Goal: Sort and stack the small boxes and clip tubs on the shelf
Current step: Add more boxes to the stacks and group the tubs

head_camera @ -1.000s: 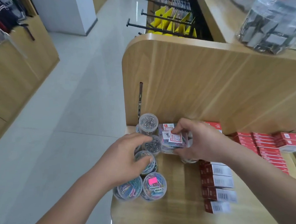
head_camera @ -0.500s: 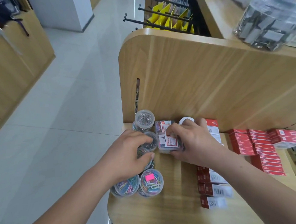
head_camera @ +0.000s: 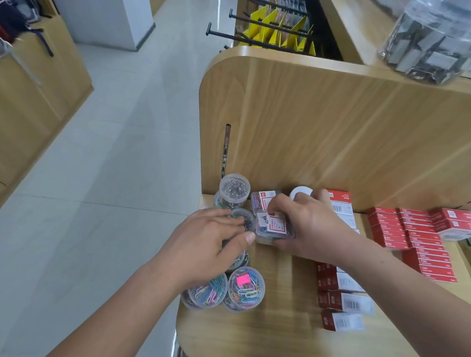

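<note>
At left edge of shelf (head_camera: 267, 332), 2 tubs of coloured clips (head_camera: 209, 291) are stood side by side, touching. Just behind, clip tub (head_camera: 238, 259) is gripped by left hand (head_camera: 202, 244): fingers kept together and curled over it, thumb at its side. Tub of silver clips (head_camera: 234, 188) is stacked at rear. Clear box (head_camera: 274, 227), in middle of shelf, is pinched by right hand (head_camera: 313, 228): fingers on top, thumb at near side. Red boxes (head_camera: 410, 230) are stacked at right.
</note>
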A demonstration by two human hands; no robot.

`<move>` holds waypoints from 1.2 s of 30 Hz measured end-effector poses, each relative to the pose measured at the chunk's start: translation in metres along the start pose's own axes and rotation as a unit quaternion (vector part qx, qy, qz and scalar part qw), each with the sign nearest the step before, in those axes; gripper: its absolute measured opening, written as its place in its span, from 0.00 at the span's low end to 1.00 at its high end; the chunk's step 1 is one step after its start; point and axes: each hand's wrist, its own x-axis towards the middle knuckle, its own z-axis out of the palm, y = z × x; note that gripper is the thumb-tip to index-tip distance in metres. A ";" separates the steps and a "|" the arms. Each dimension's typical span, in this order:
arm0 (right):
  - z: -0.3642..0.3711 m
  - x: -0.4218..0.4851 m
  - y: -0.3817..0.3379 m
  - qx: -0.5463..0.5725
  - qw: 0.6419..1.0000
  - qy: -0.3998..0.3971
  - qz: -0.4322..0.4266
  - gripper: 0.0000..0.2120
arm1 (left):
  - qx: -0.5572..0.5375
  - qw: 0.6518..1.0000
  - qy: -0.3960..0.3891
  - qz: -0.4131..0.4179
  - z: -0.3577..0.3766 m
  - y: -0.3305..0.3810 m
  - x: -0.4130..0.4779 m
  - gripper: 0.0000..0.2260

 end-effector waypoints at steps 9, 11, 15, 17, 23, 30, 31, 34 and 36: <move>-0.001 -0.005 0.003 -0.015 1.000 0.021 -0.006 0.23 | -0.008 1.000 0.008 0.002 -0.002 -0.008 -0.004 0.27; 0.000 -0.005 0.002 -0.037 0.999 0.013 -0.012 0.23 | -0.021 1.000 0.001 0.003 0.000 -0.008 -0.003 0.27; 0.006 -0.001 -0.006 -0.083 0.996 0.000 -0.011 0.22 | -0.034 0.999 0.007 0.008 0.004 -0.010 0.000 0.26; 0.009 -0.002 -0.011 -0.115 0.993 0.003 -0.015 0.23 | -0.051 0.998 0.015 0.012 0.005 -0.013 -0.001 0.23; 0.008 -0.006 -0.007 -0.093 0.995 0.029 0.010 0.24 | -0.028 0.999 0.028 0.031 0.006 -0.014 -0.002 0.22; 0.007 -0.001 -0.006 -0.110 0.993 0.047 -0.017 0.18 | -0.065 0.997 0.036 0.028 0.006 -0.013 -0.005 0.20; 0.005 -0.001 -0.005 -0.100 0.994 0.050 -0.013 0.19 | -0.058 0.997 0.035 0.028 0.005 -0.011 -0.005 0.21; -0.012 -0.010 0.004 -0.010 0.993 0.107 0.047 0.23 | -0.030 0.997 0.056 0.047 0.000 -0.003 -0.004 0.21; -0.026 -0.022 0.012 0.062 0.984 0.140 0.091 0.20 | -0.027 0.994 0.081 0.069 -0.003 0.006 -0.001 0.21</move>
